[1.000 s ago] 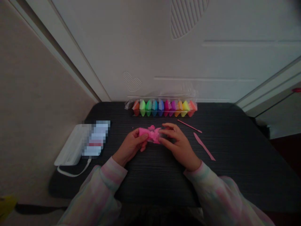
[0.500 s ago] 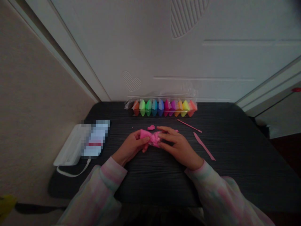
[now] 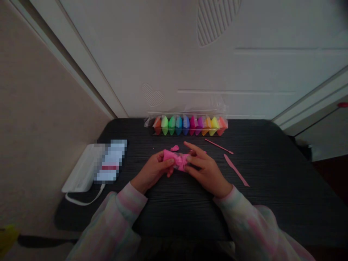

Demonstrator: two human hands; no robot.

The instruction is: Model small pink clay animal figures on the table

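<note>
A packet of pink modelling clay [image 3: 179, 161] in clear wrapping is held just above the dark table. My left hand [image 3: 154, 167] grips its left end between thumb and fingers. At the other end, the thumb and fingers of my right hand [image 3: 206, 168] pinch the packet, while the index finger sticks out away from it. A small torn piece of pink clay [image 3: 174, 148] lies on the table just beyond the packet. Another bit of pink shows partly behind my right hand.
Along the table's [image 3: 174, 214] back edge lies a clear tray of coloured clay packets [image 3: 186, 125]. Right of my hands are a thin pink modelling stick [image 3: 219, 146] and a pink plastic knife [image 3: 236, 170]. A phone [image 3: 112, 159], a white box [image 3: 81, 168] and a white cable [image 3: 84, 203] lie left.
My right index finger has lifted and straightened away from the packet. The packet and both hands have shifted very slightly; more of the pink clay shows at its right end.
</note>
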